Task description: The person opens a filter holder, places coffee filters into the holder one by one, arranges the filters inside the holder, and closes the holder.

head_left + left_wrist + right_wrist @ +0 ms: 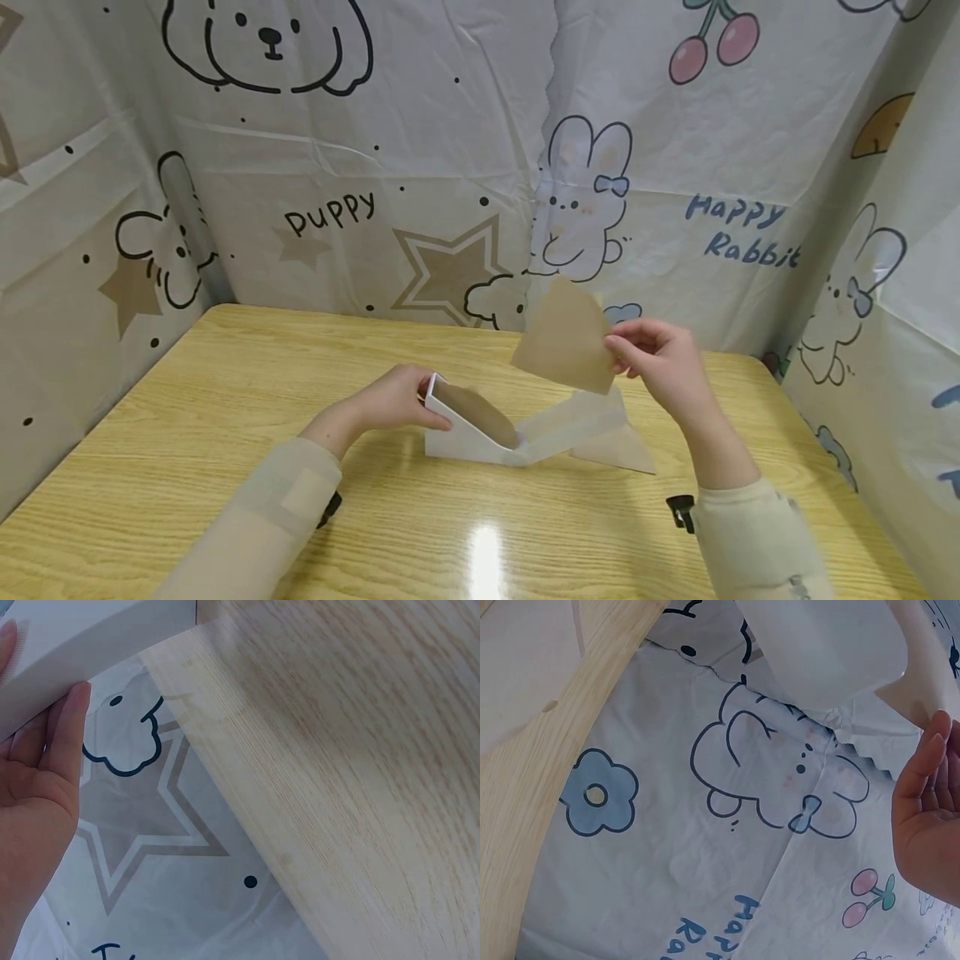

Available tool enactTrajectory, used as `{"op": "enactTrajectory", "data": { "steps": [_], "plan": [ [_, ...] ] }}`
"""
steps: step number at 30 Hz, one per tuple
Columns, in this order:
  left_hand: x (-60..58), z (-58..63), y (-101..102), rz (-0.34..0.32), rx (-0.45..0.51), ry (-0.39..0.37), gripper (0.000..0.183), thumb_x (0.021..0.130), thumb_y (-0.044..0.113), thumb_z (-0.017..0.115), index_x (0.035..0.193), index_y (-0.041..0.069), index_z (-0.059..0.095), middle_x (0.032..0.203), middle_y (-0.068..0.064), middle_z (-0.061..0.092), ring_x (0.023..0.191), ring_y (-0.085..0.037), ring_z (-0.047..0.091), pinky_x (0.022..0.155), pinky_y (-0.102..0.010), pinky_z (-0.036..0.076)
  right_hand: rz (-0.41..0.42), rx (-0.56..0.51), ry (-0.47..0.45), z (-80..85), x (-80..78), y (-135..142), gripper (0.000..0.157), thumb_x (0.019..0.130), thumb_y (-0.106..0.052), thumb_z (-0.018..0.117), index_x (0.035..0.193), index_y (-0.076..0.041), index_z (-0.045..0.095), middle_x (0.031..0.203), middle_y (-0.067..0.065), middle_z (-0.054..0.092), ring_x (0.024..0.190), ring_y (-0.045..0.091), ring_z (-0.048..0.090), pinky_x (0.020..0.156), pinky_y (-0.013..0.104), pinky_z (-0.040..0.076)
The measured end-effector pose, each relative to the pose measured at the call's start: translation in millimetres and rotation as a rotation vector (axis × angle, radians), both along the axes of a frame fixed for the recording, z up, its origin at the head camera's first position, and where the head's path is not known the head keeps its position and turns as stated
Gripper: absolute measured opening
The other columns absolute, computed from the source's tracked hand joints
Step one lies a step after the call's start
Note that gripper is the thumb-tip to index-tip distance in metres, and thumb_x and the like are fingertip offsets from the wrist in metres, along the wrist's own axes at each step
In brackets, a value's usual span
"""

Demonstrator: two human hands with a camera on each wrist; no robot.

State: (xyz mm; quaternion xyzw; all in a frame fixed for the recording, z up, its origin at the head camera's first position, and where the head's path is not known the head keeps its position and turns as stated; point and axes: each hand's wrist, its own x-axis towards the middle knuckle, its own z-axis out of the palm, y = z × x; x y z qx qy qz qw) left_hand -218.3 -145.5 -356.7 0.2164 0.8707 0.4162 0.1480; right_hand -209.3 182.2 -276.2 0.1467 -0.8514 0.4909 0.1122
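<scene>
Head view: left hand [396, 398] grips one box [467, 445] between the desk's [405, 525] side edges; right hand [663, 365] pinches one paper [566, 342], raised toward the far edge. Seemingly one more sheet [613, 450] lies by the flap [573, 423]; how many papers [476, 411] sit boxed, I cannot tell.

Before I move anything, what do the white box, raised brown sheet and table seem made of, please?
The white box looks like matte card, perhaps plastic, with thin, flat walls; the raised brown sheet, probably unbleached paper, thin and dull; the table, wood or wood-look laminate, grained with a glossy reflection.
</scene>
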Motion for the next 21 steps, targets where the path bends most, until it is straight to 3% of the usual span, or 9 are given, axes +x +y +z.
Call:
{"op": "enactTrajectory", "data": {
  "steps": [8, 21],
  "plan": [
    [-1.6, -2.1, -0.7, -0.002, 0.0, 0.004, 0.025, 0.075, 0.018, 0.078, 0.091, 0.006, 0.062, 0.087, -0.004, 0.068, 0.076, -0.01, 0.061, 0.069, -0.026, 0.05, 0.02, 0.052, -0.006, -3.3, -0.5, -11.0, 0.018, 0.088, -0.009, 0.064, 0.095, 0.007, 0.066, 0.079, 0.011, 0.066, 0.057, 0.004, 0.06, 0.057, 0.022, 0.051],
    [-1.4, -2.5, -1.6, -0.001, 0.01, 0.001, 0.025, 0.075, 0.018, 0.078, 0.091, 0.007, 0.062, 0.086, -0.003, 0.067, 0.075, -0.01, 0.061, 0.069, -0.026, 0.05, 0.052, 0.073, -0.03, -10.7, 1.8, -22.2, 0.014, 0.088, -0.009, 0.064, 0.094, 0.004, 0.067, 0.079, 0.016, 0.067, 0.058, 0.005, 0.06, 0.057, 0.023, 0.05]
  ]
}}
